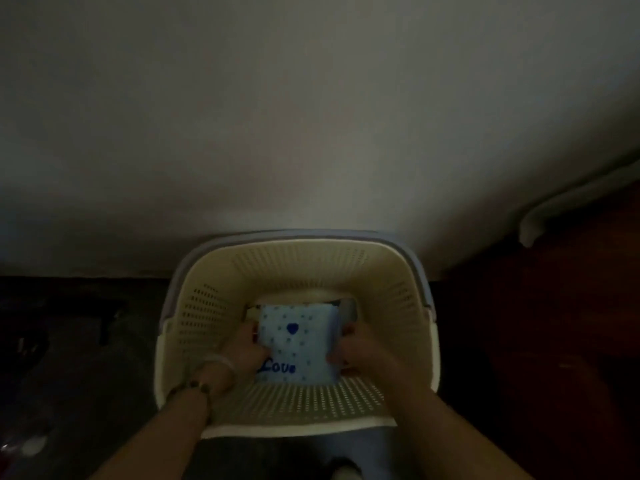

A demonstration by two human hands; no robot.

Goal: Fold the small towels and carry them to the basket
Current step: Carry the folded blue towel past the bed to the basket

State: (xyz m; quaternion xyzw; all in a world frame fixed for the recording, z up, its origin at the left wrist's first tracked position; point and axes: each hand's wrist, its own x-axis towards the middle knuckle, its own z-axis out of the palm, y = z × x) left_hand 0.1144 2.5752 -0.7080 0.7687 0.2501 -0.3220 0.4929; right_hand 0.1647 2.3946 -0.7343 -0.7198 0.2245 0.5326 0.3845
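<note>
1. Two bare arms come in from the bottom and reach down into the basket. The left wrist wears a white bangle and a string of dark beads.
2. The left hand holds the left side of the towel. Its fingers are curled around the towel's edge.
3. The right hand holds the right side of the towel. Its fingers are clamped on that edge too.
4. The towel is light blue with little dots, a dark blue heart and the word "Love" on it. It is folded into a neat square. It sits low inside the basket, right between the two hands.
5. Just behind the towel and to its right, some more folded cloth peeks out. It is too dark to tell what it looks like.
6. The basket is cream and has lots of small holes in its walls. A blue-grey handle lies flat around its far rim.
7. The basket stands on a dark floor. Its far side is right up against the wall.
8. The wall is pale and plain, and it fills the top of the view.
9. Far off on the right, a white strip runs along the bottom of the wall.
</note>
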